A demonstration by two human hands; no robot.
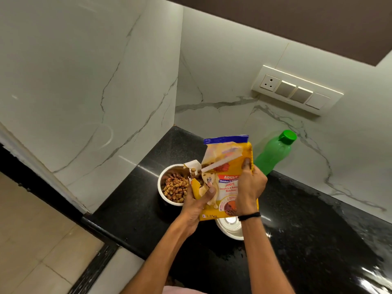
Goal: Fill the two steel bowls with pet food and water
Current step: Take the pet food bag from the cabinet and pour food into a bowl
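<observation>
**Both hands grip the food bag over the bowl**

The yellow pet food bag (228,179) is clasped by the left hand (196,203) near its torn mouth and the right hand (251,184) at its side, tipped toward one steel bowl (169,185) holding kibble (175,187). A second steel bowl (230,229) sits beneath. One green bottle (273,154) stands behind on the black counter (297,240), in a marble-walled corner (84,81).

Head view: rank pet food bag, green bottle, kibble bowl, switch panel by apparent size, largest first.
1. pet food bag
2. switch panel, which sits farther from the camera
3. green bottle and kibble bowl: both partly hidden by the bag, so they cannot be ranked against each other.
</observation>
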